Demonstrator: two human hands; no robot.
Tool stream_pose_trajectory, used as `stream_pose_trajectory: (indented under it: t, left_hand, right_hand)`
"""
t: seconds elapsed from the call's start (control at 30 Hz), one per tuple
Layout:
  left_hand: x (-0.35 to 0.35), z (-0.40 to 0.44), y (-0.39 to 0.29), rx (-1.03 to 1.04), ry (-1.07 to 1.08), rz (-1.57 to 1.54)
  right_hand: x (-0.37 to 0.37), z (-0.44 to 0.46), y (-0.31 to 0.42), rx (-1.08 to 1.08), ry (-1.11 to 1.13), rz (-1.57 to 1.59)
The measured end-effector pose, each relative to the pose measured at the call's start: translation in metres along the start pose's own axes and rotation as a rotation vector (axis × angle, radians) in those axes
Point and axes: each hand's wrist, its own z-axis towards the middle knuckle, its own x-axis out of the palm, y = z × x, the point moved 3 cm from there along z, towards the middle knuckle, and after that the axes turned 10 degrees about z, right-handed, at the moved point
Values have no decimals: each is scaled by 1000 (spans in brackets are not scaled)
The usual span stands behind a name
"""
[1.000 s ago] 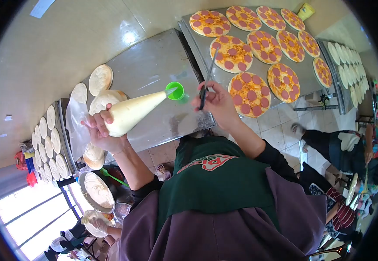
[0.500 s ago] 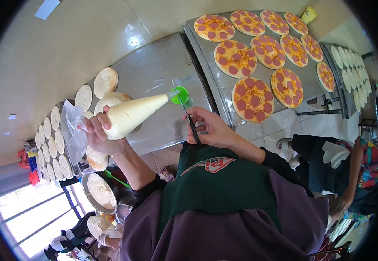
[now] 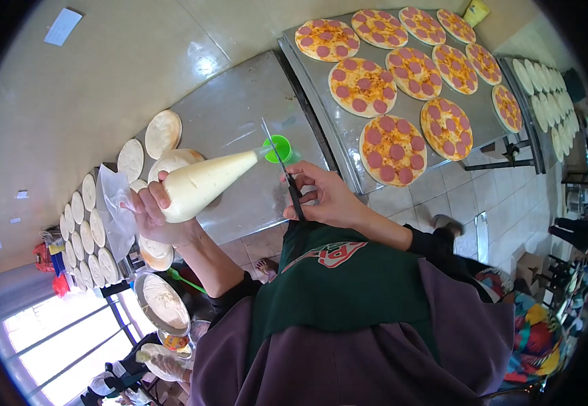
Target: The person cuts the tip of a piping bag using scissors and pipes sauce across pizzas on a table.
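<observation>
My left hand (image 3: pixel 155 213) is wrapped round a clear piping bag (image 3: pixel 206 183) full of pale cream filling, its loose plastic end hanging over the wrist. The bag's narrow tip points right, toward a bright green cup (image 3: pixel 282 146) on the metal table. My right hand (image 3: pixel 321 196) grips black-handled scissors (image 3: pixel 294 193), seen nearly edge-on. Their thin blades cross at the bag's tip, in front of the cup; whether they touch the plastic is hard to make out. Pale round crusts (image 3: pixel 163 134) lie just beyond my left hand.
Sausage-topped pizzas (image 3: pixel 393 150) cover a metal tray (image 3: pixel 344 145) on the right. More plain crusts (image 3: pixel 87 235) fill a tray at left. A bowl of pale mixture (image 3: pixel 164 303) with a green-handled utensil (image 3: pixel 184 280) stands lower left. A co-worker's gloved hand (image 3: pixel 165 365) is near it.
Both hands keep their grips, and the bag tip stays by the blades. The view has shifted slightly. The co-worker at right has moved lower and closer behind me.
</observation>
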Motion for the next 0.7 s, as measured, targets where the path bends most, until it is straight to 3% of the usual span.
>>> stream_pose_trajectory:
  t: [0.7]
  left_hand:
    - [-5,-2,1,-5,40,-32]
  right_hand:
    - [4,2,-6,12,-2,26]
